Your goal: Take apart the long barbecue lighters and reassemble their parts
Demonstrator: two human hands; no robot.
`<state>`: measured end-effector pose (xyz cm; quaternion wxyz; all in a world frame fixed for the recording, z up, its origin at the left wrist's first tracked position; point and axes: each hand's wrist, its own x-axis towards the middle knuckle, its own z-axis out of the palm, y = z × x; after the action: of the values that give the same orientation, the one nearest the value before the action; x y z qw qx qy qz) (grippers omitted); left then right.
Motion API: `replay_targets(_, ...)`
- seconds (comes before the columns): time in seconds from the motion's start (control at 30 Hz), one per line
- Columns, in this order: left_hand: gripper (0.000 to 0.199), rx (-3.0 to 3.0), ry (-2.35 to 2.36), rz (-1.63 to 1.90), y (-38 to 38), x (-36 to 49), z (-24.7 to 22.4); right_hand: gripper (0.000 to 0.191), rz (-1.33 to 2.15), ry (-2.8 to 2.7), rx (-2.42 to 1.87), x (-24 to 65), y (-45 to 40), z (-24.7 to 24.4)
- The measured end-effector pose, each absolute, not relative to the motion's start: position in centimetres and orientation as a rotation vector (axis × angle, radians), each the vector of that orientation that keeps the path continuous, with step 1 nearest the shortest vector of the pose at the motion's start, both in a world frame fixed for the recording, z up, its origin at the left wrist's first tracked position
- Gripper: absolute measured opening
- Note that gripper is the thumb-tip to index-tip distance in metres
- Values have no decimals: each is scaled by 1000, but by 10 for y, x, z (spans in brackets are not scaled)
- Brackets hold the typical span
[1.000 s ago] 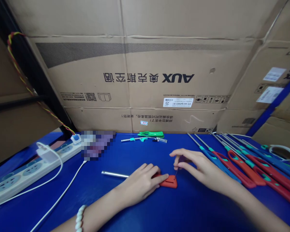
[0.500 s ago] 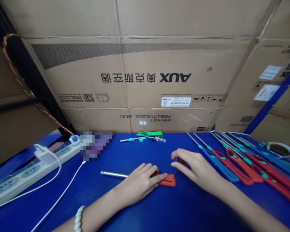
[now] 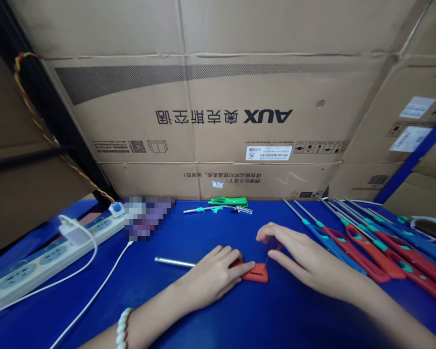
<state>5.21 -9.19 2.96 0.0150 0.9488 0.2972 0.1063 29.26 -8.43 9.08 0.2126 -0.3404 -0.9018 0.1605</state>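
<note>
My left hand (image 3: 220, 271) presses a red lighter handle (image 3: 257, 275) flat on the blue table, its fingers wrapped over the handle. The lighter's silver tube (image 3: 174, 262) sticks out to the left from under the hand. My right hand (image 3: 288, 249) is just above the handle's right end, thumb and fingers round a small screwdriver (image 3: 272, 245) with a dark, partly see-through grip. Its thin shaft slants down, and the tip meets the handle near its right corner.
Several red, orange and blue lighters (image 3: 370, 247) lie at the right. Green shells (image 3: 228, 201) and a loose tube with small parts (image 3: 218, 209) lie at the back. A white power strip (image 3: 29, 274) with cables is at the left. A cardboard box (image 3: 218, 87) stands behind.
The whole view has shifted slightly, so things appear a little further right. The fingers of my right hand have changed position around the screwdriver, with the thumb lower. My left hand keeps its hold.
</note>
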Motion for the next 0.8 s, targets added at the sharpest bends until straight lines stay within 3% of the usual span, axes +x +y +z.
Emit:
replay_targets(0.13,32,2959,939,327,-91,53,29,15,615,-2496,-887,292,-87,97)
replay_targets(0.5,33,2958,956,266,-93,53,31,11,176,-2380,-1083,276,-86,77)
replay_targets(0.6,34,2965,955,271,-93,53,31,3,341,-2419,-1058,284,-88,85)
replay_targets(0.7,33,2953,955,285,-93,53,30,18,574,-2515,-951,293,-91,94)
replay_targets(0.8,32,2949,965,291,-93,53,30,15,557,-2538,-1000,295,-92,93)
